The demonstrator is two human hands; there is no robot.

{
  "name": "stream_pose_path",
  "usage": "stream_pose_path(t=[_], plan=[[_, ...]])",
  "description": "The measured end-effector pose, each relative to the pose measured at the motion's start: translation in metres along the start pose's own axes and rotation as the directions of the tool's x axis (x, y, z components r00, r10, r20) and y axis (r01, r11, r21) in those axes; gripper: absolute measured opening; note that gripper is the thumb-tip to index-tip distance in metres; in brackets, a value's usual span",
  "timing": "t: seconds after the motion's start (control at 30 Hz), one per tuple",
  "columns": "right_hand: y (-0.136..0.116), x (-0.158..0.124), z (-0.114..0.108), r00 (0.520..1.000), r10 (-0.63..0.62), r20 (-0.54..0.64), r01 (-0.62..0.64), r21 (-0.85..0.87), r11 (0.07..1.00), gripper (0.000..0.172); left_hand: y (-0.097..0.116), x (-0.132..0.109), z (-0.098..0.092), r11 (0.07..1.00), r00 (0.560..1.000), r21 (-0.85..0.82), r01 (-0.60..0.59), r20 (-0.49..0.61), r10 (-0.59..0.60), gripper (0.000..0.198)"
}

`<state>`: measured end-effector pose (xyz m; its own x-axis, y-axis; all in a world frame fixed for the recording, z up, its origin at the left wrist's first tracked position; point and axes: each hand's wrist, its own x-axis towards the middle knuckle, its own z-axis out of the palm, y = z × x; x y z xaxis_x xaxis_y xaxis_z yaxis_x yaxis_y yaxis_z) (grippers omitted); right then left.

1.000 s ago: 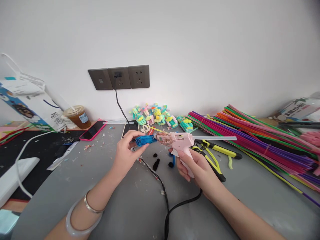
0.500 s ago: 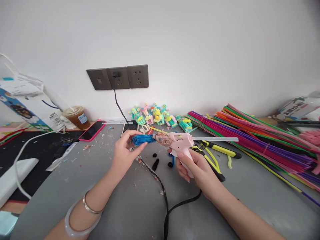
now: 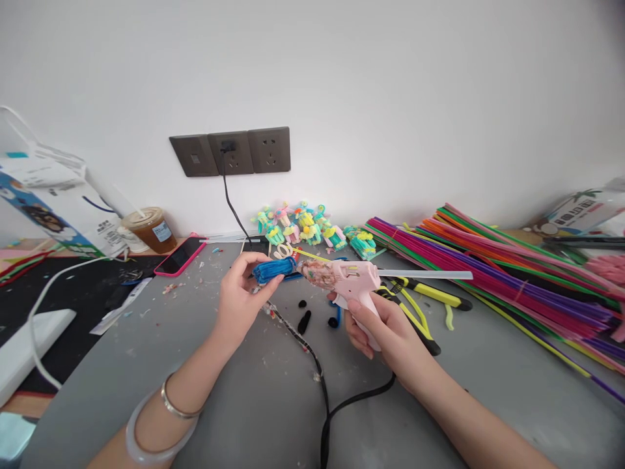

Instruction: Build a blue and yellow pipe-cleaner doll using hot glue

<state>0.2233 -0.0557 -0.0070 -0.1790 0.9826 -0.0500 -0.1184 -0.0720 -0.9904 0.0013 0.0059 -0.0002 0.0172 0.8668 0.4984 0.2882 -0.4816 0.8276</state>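
Observation:
Between the thumb and fingers of my left hand (image 3: 240, 286) is a blue bundle of bent pipe cleaners (image 3: 273, 268), lying roughly level. My right hand (image 3: 374, 319) grips the handle of a pink hot glue gun (image 3: 355, 277), whose nozzle end is crusted with brownish residue and points left at the bundle's right end. A clear glue stick (image 3: 424, 275) sticks out of the gun's back. Whether nozzle and bundle touch, I cannot tell. Small black fuzzy pieces (image 3: 304, 322) lie on the table below, beside a curled blue pipe cleaner (image 3: 338, 314).
Yellow-and-black pliers (image 3: 417, 312) lie behind my right hand. Bundles of coloured pipe cleaners (image 3: 488, 280) cover the right side. Small pipe-cleaner figures (image 3: 305, 225) stand by the wall. A phone (image 3: 180, 256), a drink cup (image 3: 151, 229) and black cords (image 3: 322, 384) are also on the table.
My left hand has shifted slightly left with the blue bundle, widening the distance to the nozzle. The glue gun has moved a little to the right.

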Motion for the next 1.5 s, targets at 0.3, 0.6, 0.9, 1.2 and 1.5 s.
stream_pose_path(t=[0.3,0.6,0.9,1.2,1.5], plan=[[-0.0004,-0.0006,0.0002,1.0,-0.024,-0.011,0.024,0.036,0.999,0.051,-0.0011,-0.003,0.0011,1.0,0.997,-0.023,0.001,0.082,0.001,0.019],[0.0042,-0.0001,-0.001,1.0,-0.021,-0.007,0.022,0.034,0.999,0.047,0.0,-0.0028,0.0015,0.999,0.999,-0.039,0.015,0.053,-0.012,0.02],[0.003,0.0,-0.0021,1.0,-0.021,-0.009,0.022,0.062,0.998,0.047,-0.0009,-0.0033,0.002,1.0,0.998,-0.031,-0.006,0.062,0.008,0.02],[0.0023,0.0006,-0.0009,1.0,-0.024,-0.017,0.025,0.055,0.998,0.048,-0.0037,-0.0034,0.0028,0.998,0.993,-0.026,-0.051,0.109,0.053,0.021],[0.0026,-0.0011,-0.0023,0.999,-0.032,-0.02,0.033,0.043,0.999,0.047,0.0005,-0.0036,0.002,0.999,0.997,-0.01,-0.039,0.066,0.04,0.02]])
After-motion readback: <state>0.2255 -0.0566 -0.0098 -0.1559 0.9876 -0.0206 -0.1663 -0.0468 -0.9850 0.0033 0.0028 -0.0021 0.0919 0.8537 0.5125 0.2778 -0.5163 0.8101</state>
